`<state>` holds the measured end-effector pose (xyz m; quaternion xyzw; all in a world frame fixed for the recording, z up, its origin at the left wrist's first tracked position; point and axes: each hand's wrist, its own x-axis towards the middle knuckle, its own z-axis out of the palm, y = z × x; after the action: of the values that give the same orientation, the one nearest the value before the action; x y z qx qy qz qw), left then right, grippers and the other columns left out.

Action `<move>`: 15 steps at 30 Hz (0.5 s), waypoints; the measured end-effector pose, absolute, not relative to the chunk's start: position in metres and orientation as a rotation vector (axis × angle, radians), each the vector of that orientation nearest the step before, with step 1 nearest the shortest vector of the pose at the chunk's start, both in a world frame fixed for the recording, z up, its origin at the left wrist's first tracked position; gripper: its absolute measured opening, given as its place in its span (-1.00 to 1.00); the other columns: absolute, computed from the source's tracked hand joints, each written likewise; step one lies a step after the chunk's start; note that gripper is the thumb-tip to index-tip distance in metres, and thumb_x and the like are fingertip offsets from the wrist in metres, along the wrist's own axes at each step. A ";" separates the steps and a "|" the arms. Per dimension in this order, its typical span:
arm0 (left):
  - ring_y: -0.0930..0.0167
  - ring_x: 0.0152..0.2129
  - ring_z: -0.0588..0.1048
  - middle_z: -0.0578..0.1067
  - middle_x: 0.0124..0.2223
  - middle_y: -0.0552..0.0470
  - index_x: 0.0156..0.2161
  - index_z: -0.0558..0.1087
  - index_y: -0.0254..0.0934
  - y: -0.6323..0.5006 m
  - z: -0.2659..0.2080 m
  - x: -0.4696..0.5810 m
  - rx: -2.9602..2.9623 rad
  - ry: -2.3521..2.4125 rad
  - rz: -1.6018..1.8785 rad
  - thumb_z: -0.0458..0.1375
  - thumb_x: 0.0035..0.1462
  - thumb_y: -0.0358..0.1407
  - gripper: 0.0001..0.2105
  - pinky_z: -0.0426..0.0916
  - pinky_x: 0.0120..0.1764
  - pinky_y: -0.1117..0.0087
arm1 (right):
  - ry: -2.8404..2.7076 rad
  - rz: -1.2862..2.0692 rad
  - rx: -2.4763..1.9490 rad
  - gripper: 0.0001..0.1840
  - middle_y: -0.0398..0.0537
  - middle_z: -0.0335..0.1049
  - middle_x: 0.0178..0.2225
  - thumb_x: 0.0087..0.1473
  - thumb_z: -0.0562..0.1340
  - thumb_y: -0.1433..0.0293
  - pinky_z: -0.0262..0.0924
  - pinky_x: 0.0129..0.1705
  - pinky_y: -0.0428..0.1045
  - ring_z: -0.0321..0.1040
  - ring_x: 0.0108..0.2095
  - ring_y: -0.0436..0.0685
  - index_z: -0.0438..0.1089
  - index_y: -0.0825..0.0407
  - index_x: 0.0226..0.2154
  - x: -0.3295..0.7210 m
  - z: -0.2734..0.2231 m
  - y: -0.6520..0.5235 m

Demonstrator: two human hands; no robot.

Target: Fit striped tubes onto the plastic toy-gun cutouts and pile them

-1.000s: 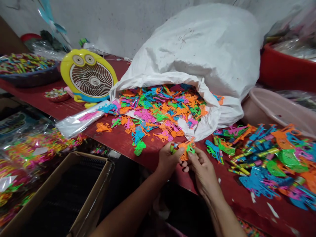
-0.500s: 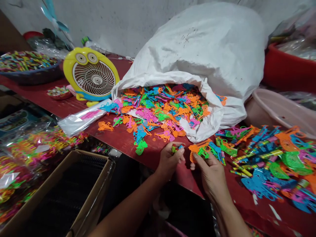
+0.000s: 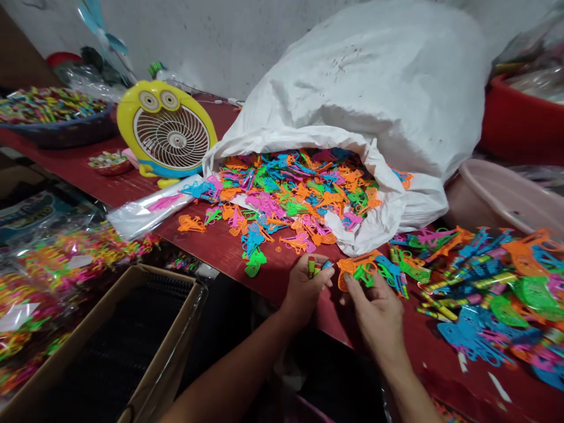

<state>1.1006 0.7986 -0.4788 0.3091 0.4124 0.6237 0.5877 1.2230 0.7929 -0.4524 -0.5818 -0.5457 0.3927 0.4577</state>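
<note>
My left hand (image 3: 304,294) is closed around a few short printed tubes (image 3: 311,267), yellow-green and red, with a blue end showing by the thumb. Close beside it, the thumb and fingers of my right hand (image 3: 381,311) pinch an orange plastic toy gun (image 3: 344,275) with a mesh grip. Green plastic pieces (image 3: 365,273) lie at the right fingers; whether these are held too, I cannot tell. Beyond both hands, a big white sack (image 3: 365,76) opens toward me, spilling many similar orange, pink, blue and green pieces (image 3: 264,205) onto the red table (image 3: 211,249).
At right lie a heap of toy guns with tubes (image 3: 480,294) and a pink basin (image 3: 489,194). Left of the sack are a yellow fan (image 3: 127,126), clear plastic bags (image 3: 141,214) and a blue basin of tubes (image 3: 53,135). An open carton (image 3: 176,329) stands below the table edge.
The whole view has shifted slightly. Both hands stay nearly in place, and the left still has the tubes while the right still has the orange toy gun.
</note>
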 end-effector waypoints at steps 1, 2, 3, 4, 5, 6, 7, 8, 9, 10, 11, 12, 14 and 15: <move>0.53 -0.57 0.34 0.41 -0.51 0.12 -0.22 0.39 -0.35 0.798 -0.479 1.100 0.725 0.962 1.447 0.22 0.05 -0.31 -0.80 0.22 -0.45 0.53 | -1.345 0.988 -1.423 -0.70 -0.16 0.40 -0.55 0.06 0.29 0.12 0.18 -0.53 -0.10 0.27 -0.58 0.01 0.40 0.00 -0.30 1.222 -0.453 0.793; 0.53 -0.56 0.34 0.41 -0.51 0.12 -0.22 0.39 -0.35 0.798 -0.479 1.100 0.729 0.962 1.442 0.22 0.05 -0.31 -0.81 0.23 -0.44 0.53 | -1.347 1.009 -1.413 -0.70 -0.15 0.41 -0.54 0.05 0.28 0.11 0.19 -0.52 -0.09 0.28 -0.58 0.02 0.40 0.00 -0.30 1.222 -0.453 0.793; 0.52 -0.55 0.34 0.40 -0.50 0.12 -0.22 0.39 -0.34 0.798 -0.478 1.100 0.734 0.958 1.436 0.22 0.05 -0.31 -0.81 0.23 -0.43 0.52 | -1.350 1.025 -1.408 -0.69 -0.14 0.42 -0.53 0.05 0.28 0.11 0.20 -0.51 -0.08 0.29 -0.57 0.03 0.39 0.00 -0.30 1.221 -0.454 0.793; 0.52 -0.55 0.34 0.40 -0.50 0.12 -0.22 0.39 -0.34 0.798 -0.478 1.100 0.737 0.958 1.431 0.21 0.06 -0.31 -0.81 0.23 -0.42 0.52 | -1.354 1.032 -1.407 -0.69 -0.13 0.43 -0.52 0.05 0.28 0.10 0.21 -0.51 -0.07 0.30 -0.57 0.03 0.39 0.00 -0.30 1.220 -0.454 0.792; 0.52 -0.54 0.34 0.39 -0.49 0.12 -0.23 0.39 -0.34 0.798 -0.478 1.100 0.739 0.964 1.429 0.21 0.06 -0.31 -0.82 0.23 -0.42 0.52 | -1.360 1.035 -1.407 -0.68 -0.13 0.43 -0.52 0.05 0.28 0.09 0.21 -0.50 -0.07 0.30 -0.57 0.04 0.39 0.00 -0.29 1.220 -0.454 0.792; 0.52 -0.54 0.34 0.38 -0.49 0.12 -0.24 0.39 -0.33 0.798 -0.479 1.101 0.743 0.971 1.432 0.21 0.05 -0.31 -0.83 0.23 -0.42 0.51 | -1.370 1.034 -1.410 -0.67 -0.13 0.43 -0.52 0.05 0.28 0.08 0.21 -0.50 -0.06 0.31 -0.57 0.05 0.38 -0.01 -0.29 1.220 -0.454 0.792; 0.52 -0.54 0.33 0.38 -0.48 0.12 -0.26 0.39 -0.33 0.797 -0.479 1.102 0.751 0.979 1.440 0.21 0.06 -0.31 -0.84 0.23 -0.41 0.51 | -1.388 1.027 -1.417 -0.67 -0.13 0.42 -0.52 0.06 0.27 0.08 0.20 -0.50 -0.06 0.31 -0.57 0.05 0.38 -0.01 -0.29 1.220 -0.453 0.792; 0.51 -0.52 0.34 0.38 -0.47 0.12 -0.27 0.39 -0.32 0.797 -0.480 1.103 0.767 0.991 1.457 0.21 0.06 -0.31 -0.85 0.24 -0.40 0.50 | -1.417 1.012 -1.426 -0.68 -0.14 0.41 -0.54 0.07 0.26 0.07 0.19 -0.50 -0.06 0.30 -0.57 0.06 0.37 -0.01 -0.31 1.220 -0.451 0.791; 0.50 -0.50 0.34 0.38 -0.45 0.11 -0.29 0.39 -0.31 0.796 -0.482 1.104 0.793 1.005 1.480 0.21 0.06 -0.31 -0.87 0.25 -0.38 0.49 | -1.455 0.989 -1.436 -0.68 -0.15 0.39 -0.56 0.09 0.24 0.07 0.18 -0.50 -0.06 0.29 -0.58 0.06 0.36 -0.01 -0.34 1.221 -0.449 0.791; 0.48 -0.47 0.35 0.39 -0.42 0.09 -0.29 0.39 -0.30 0.795 -0.483 1.104 0.834 1.026 1.506 0.20 0.07 -0.31 -0.88 0.26 -0.36 0.48 | -1.500 0.961 -1.450 -0.68 -0.16 0.37 -0.59 0.10 0.23 0.07 0.16 -0.50 -0.06 0.28 -0.59 0.06 0.34 -0.01 -0.37 1.222 -0.447 0.791; 0.47 -0.44 0.36 0.41 -0.40 0.08 -0.29 0.40 -0.30 0.795 -0.485 1.105 0.891 1.051 1.527 0.20 0.09 -0.31 -0.89 0.27 -0.32 0.47 | -1.542 0.933 -1.463 -0.68 -0.16 0.35 -0.62 0.11 0.22 0.07 0.14 -0.51 -0.05 0.27 -0.60 0.05 0.33 -0.02 -0.40 1.224 -0.444 0.792; 0.45 -0.41 0.37 0.42 -0.37 0.06 -0.28 0.41 -0.29 0.794 -0.487 1.106 0.956 1.080 1.543 0.19 0.11 -0.31 -0.90 0.28 -0.28 0.45 | -1.575 0.908 -1.472 -0.67 -0.17 0.33 -0.64 0.12 0.21 0.07 0.13 -0.51 -0.05 0.26 -0.61 0.05 0.32 -0.02 -0.43 1.226 -0.441 0.793; 0.43 -0.36 0.39 0.44 -0.33 0.04 -0.26 0.42 -0.27 0.793 -0.490 1.106 1.073 1.128 1.559 0.17 0.14 -0.30 -0.91 0.29 -0.23 0.43 | -1.614 0.898 -1.471 -0.67 -0.17 0.30 -0.67 0.12 0.20 0.07 0.11 -0.52 -0.05 0.24 -0.62 0.05 0.31 -0.02 -0.47 1.229 -0.438 0.795; 0.42 -0.35 0.40 0.45 -0.31 0.04 -0.25 0.43 -0.26 0.792 -0.491 1.106 1.113 1.141 1.559 0.16 0.15 -0.29 -0.91 0.29 -0.22 0.43 | -1.624 0.918 -1.460 -0.66 -0.17 0.30 -0.67 0.12 0.20 0.08 0.10 -0.52 -0.05 0.25 -0.62 0.06 0.31 -0.02 -0.47 1.230 -0.438 0.796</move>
<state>1.1065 0.7922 -0.4911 0.4482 0.4595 0.6276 0.4405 1.2304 0.7963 -0.4382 -0.5708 -0.6351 0.3588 0.3769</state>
